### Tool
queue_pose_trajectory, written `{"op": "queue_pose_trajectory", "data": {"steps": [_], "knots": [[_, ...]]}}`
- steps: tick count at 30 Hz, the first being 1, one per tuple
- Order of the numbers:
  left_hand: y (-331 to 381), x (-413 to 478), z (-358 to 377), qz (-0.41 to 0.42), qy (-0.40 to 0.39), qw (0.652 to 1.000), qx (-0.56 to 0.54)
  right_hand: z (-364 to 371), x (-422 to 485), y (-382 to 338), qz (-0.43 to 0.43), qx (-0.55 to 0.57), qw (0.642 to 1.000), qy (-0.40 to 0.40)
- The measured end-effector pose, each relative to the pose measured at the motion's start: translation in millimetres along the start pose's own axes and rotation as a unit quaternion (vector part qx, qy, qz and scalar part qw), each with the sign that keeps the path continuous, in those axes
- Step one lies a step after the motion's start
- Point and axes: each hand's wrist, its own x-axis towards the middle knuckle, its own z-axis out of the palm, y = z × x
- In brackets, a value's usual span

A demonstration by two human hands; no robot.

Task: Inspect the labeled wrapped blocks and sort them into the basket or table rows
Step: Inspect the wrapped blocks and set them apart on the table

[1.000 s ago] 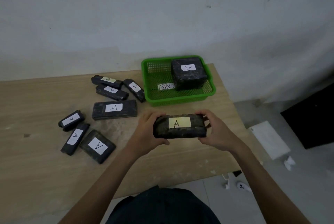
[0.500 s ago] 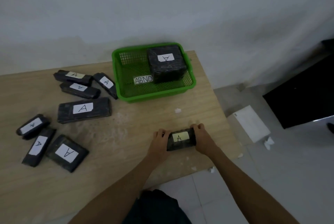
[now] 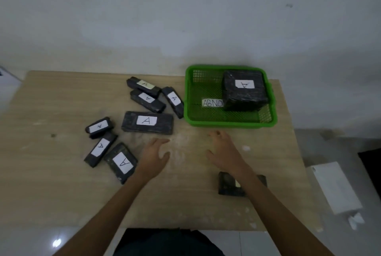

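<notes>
Black wrapped block (image 3: 226, 183) lies on the wooden tabletop (image 3: 51, 193), in front of the green basket (image 3: 226, 123), partly under the right arm (image 3: 268, 204). The left hand (image 3: 153, 155) and right hand (image 3: 225, 152) are spread wide, holding nothing, closer to the basket.

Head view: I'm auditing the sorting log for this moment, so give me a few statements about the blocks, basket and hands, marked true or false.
1. The left hand and the right hand hold nothing. True.
2. The green basket holds three blocks. False: it holds one large block.
3. That block covers part of a paper slip reading "ABNO". True.
4. The block nearest the person lies clear of both arms. False: the right forearm crosses over it.
5. The wide flat block left of the basket is labelled "B". False: it reads "A".
</notes>
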Motion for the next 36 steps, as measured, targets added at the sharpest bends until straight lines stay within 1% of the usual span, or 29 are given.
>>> {"op": "queue_pose_trajectory", "data": {"steps": [3,5,8,10,13,15,17,20,24,27,29,31,33,36], "knots": [[-27,16,-35,-0.084,0.026,0.996,-0.027,21,34,-40,-0.034,0.037,0.998,-0.028],[-44,32,-52,-0.128,0.004,0.991,-0.033,39,59,-60,-0.041,0.041,0.997,-0.054],[-67,56,-67,-0.159,-0.031,0.987,-0.026,64,92,-83,-0.013,0.066,0.991,-0.113],[-82,72,-72,-0.167,-0.027,0.985,-0.011,80,109,-93,0.021,0.068,0.989,-0.129],[-102,98,-75,-0.184,-0.031,0.982,-0.031,98,129,-100,0.093,0.053,0.989,-0.105],[-109,112,-75,-0.201,-0.047,0.977,-0.048,103,138,-105,0.152,0.098,0.98,-0.085],[-114,123,-75,-0.229,-0.051,0.968,-0.093,106,145,-109,0.204,0.163,0.961,-0.089],[-119,131,-75,-0.276,-0.057,0.949,-0.143,109,153,-115,0.249,0.209,0.943,-0.073],[-117,126,-76,-0.313,-0.04,0.941,-0.124,98,153,-127,0.282,0.241,0.927,-0.048],[-104,113,-98,-0.304,0.0,0.936,-0.177,81,142,-140,0.275,0.272,0.921,-0.037],[-92,103,-119,-0.269,0.03,0.937,-0.219,64,129,-150,0.253,0.294,0.921,-0.019],[-74,89,-140,-0.245,0.048,0.935,-0.253,46,112,-160,0.227,0.342,0.912,0.005],[-56,72,-160,-0.226,0.07,0.937,-0.256,30,94,-171,0.205,0.382,0.901,0.029],[-34,50,-179,-0.195,0.099,0.947,-0.237,16,70,-184,0.183,0.4,0.896,0.067]]}}
